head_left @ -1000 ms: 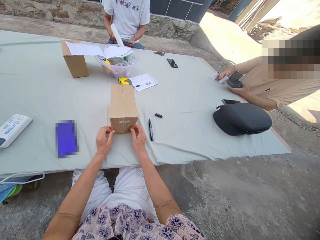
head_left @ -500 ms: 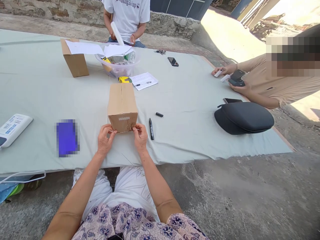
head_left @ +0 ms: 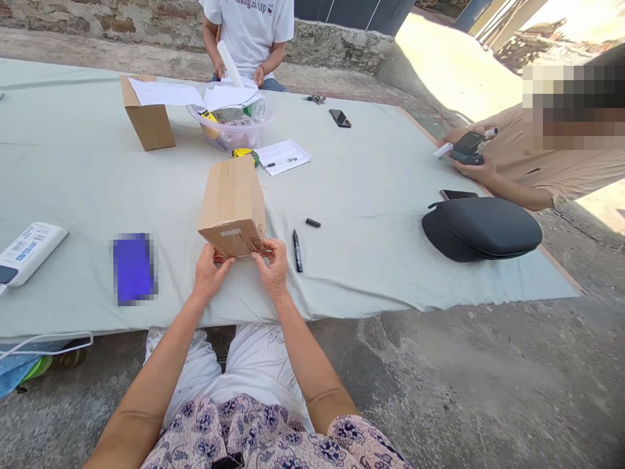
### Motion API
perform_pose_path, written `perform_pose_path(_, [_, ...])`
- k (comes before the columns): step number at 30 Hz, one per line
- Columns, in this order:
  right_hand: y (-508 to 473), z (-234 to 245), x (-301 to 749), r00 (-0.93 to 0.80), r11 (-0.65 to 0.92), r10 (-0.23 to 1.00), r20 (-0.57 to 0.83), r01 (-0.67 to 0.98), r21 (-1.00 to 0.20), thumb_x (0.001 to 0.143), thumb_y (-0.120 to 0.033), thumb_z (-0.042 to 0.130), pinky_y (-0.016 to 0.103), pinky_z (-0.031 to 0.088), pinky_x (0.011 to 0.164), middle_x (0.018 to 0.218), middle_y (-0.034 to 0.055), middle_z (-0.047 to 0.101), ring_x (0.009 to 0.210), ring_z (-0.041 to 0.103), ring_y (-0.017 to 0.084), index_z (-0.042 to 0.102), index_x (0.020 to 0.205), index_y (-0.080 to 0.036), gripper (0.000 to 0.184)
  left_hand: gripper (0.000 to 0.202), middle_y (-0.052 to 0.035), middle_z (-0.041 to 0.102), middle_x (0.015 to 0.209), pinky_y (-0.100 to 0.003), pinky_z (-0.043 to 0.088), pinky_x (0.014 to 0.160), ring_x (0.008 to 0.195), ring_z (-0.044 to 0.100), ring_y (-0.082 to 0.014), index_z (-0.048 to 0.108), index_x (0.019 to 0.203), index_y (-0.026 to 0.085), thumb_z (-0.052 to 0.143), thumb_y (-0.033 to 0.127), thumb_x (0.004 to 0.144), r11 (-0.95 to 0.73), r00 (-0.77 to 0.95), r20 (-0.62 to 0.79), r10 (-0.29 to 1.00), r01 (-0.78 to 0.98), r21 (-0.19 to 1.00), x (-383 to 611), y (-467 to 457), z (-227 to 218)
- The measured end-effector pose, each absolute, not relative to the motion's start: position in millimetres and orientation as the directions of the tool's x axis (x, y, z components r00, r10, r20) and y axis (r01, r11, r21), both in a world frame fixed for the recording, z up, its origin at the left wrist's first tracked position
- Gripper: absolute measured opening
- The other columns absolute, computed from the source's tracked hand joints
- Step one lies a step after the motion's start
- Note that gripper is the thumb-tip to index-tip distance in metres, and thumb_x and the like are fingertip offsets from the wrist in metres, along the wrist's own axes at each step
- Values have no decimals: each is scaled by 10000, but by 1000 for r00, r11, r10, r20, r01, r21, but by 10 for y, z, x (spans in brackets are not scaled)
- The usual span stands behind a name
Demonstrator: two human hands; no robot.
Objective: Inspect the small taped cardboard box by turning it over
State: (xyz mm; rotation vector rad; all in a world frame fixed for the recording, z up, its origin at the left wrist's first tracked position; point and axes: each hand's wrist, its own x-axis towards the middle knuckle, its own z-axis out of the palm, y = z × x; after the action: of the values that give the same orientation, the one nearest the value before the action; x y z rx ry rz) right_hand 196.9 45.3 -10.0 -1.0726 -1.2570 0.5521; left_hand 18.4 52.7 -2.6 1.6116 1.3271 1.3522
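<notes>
Between my hands is a brown cardboard box, its top flaps closed along a seam and its near face showing print. It is tilted to the left. My left hand grips its lower left near corner with thumb and fingers. At the lower right near corner, my right hand pinches the bottom edge. A black marker lies uncapped just right of my right hand, and its cap sits apart, a bit farther off.
Behind the box stand a tape measure, a notepad with a pen, a plastic basin and another carton. A black case lies right; a power bank and a blurred purple item lie left. Two people sit at the table.
The box has turned and tipped to the left, with both hands still on its near corners. The person at the right has shifted the small items in their hands.
</notes>
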Motion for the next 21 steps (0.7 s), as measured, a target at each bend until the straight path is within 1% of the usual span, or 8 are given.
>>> perform_pose_path(2, [440,-95,1964,245,435,833,496,265,-861,831,-320,699,322,605,713,1154,86,557,1036,595,208,555,1203,-254,405,294,-2,553,866,-302,575,655,739,611,-149,546,935,210,750,319,754,-287,-46,316,948,309,906,189,525,-34])
perform_pose_path(4, [428,-93,1962,227,424,832,506,328,-845,831,-331,708,347,608,726,1195,102,554,1095,571,234,523,1275,-266,486,309,11,523,855,-291,567,632,687,584,-127,526,883,209,772,332,743,-311,-51,348,936,343,886,192,520,-43])
perform_pose_path(7, [417,-101,1956,216,422,819,532,403,-812,843,-349,714,357,609,733,1226,113,550,1130,549,249,492,1325,-277,535,347,12,508,896,-273,553,606,625,544,-90,479,814,208,787,351,740,-372,-40,413,910,360,855,195,505,-46])
perform_pose_path(10, [417,-115,1937,196,454,790,580,448,-770,855,-381,722,341,605,701,1231,115,549,1101,554,243,466,1359,-286,574,387,9,512,917,-255,518,588,609,521,-77,442,781,209,798,356,742,-412,-48,470,881,410,814,196,481,-24])
perform_pose_path(13, [423,-129,1912,173,497,762,624,461,-735,835,-422,756,331,597,662,1233,115,548,1063,557,241,442,1391,-296,651,420,9,519,881,-240,468,565,634,503,-95,432,772,216,822,365,730,-420,-73,517,853,493,762,195,456,11])
perform_pose_path(15, [428,-140,1902,176,496,761,624,461,-735,825,-435,767,329,595,648,1241,118,546,1056,558,242,436,1397,-293,675,426,0,531,886,-240,453,561,660,510,-109,431,776,220,826,374,731,-423,-76,538,839,531,734,195,446,26])
perform_pose_path(19, [439,-170,1899,201,426,812,548,437,-792,824,-436,762,333,599,651,1167,108,567,1015,574,237,458,1366,-271,644,385,-26,547,914,-265,485,635,823,586,-162,438,777,224,795,368,768,-443,-65,572,817,565,696,192,448,27])
perform_pose_path(21, [441,-180,1901,218,392,835,505,408,-824,831,-433,749,335,602,664,1119,92,573,981,587,228,471,1352,-269,613,359,-33,548,923,-278,504,676,878,596,-175,440,773,223,774,353,787,-452,-65,577,814,554,699,190,457,19])
